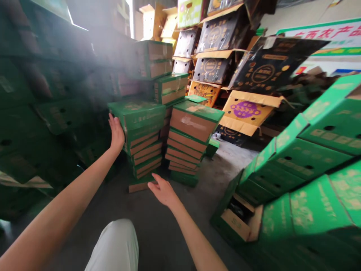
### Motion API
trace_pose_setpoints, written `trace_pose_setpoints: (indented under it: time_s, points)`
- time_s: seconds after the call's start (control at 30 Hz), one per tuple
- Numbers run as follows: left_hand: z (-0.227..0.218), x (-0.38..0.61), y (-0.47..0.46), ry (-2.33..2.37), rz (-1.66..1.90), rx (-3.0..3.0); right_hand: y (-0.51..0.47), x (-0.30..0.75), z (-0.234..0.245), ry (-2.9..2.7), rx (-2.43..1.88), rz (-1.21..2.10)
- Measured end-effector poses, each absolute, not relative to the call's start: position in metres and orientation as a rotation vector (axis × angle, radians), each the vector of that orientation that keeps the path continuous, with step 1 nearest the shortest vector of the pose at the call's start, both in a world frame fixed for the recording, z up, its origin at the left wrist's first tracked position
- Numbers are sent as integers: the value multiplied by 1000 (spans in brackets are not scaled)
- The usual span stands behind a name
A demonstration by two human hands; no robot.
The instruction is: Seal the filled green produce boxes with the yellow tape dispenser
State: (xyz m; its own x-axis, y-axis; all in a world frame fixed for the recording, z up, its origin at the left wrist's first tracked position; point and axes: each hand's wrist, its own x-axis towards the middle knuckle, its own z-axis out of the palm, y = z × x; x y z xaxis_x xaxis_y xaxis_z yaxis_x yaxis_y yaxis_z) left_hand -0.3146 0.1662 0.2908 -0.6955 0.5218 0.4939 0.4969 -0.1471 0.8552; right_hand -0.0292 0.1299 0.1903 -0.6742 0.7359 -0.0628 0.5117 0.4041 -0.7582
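Observation:
A stack of green and brown cardboard boxes (pixel 143 146) stands on the floor ahead of me. My left hand (pixel 116 132) lies flat and open against the left side of the stack's upper boxes. My right hand (pixel 163 190) is low, open with fingers extended, beside the bottom box (pixel 140 184) at the stack's right front corner. It holds nothing. A second similar stack (pixel 188 143) stands just to the right, its top box tilted.
Tall piles of green boxes (pixel 42 113) wall in the left side. Leaning green boxes (pixel 310 169) crowd the right, one open box (pixel 239 222) at floor level. Black and yellow cartons (pixel 242 64) are piled behind. Grey concrete floor (pixel 158 226) lies between; my white-trousered knee (pixel 115 244) shows below.

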Motion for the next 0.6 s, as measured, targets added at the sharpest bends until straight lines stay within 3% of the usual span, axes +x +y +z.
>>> trace_pose_setpoints:
  time_s: [0.13, 0.33, 0.43, 0.6]
  points:
    - [256, -296, 126, 2143, 1991, 1205, 122, 59, 125, -2165, -1381, 1163]
    - [178, -204, 63, 2046, 1900, 1229, 88, 228, 64, -1757, -2228, 631]
    - [135, -123, 41, 1742, 1310, 1321, 92, 278, 64, -1783, -2347, 360]
    - [79, -22, 6, 1290, 649, 1469, 152, 283, 59, -1853, -2375, 438]
